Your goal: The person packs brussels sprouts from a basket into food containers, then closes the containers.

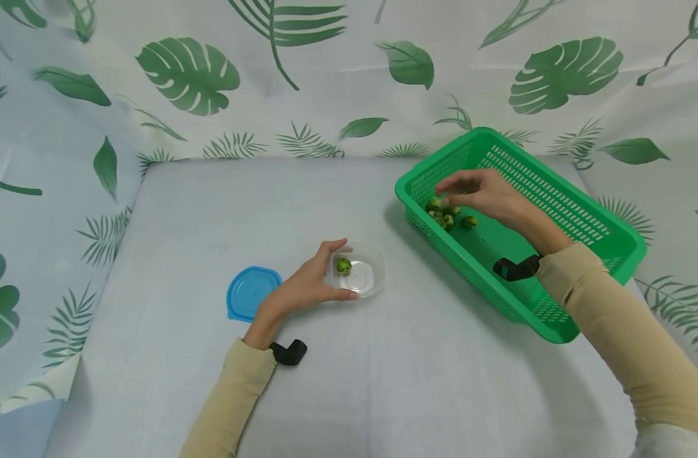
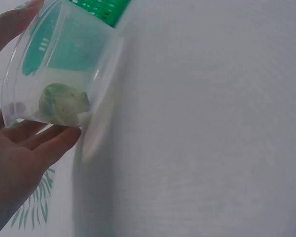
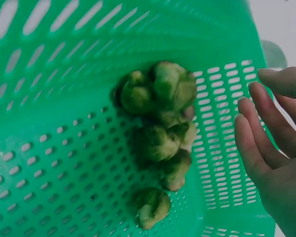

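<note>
My left hand holds a small clear plastic container by its side, thumb at the near rim and fingers around the far side. One Brussels sprout lies inside; the left wrist view shows it through the wall at the container's bottom. Over the left end of the green basket hovers my right hand, holding nothing, its fingers loosely bent. Several Brussels sprouts are bunched in that end of the basket, beside the fingers in the right wrist view.
A blue lid lies on the white table, left of the container and close to my left wrist. The perforated basket stands at an angle on the right. Leaf-printed cloth rises behind the table and along its sides.
</note>
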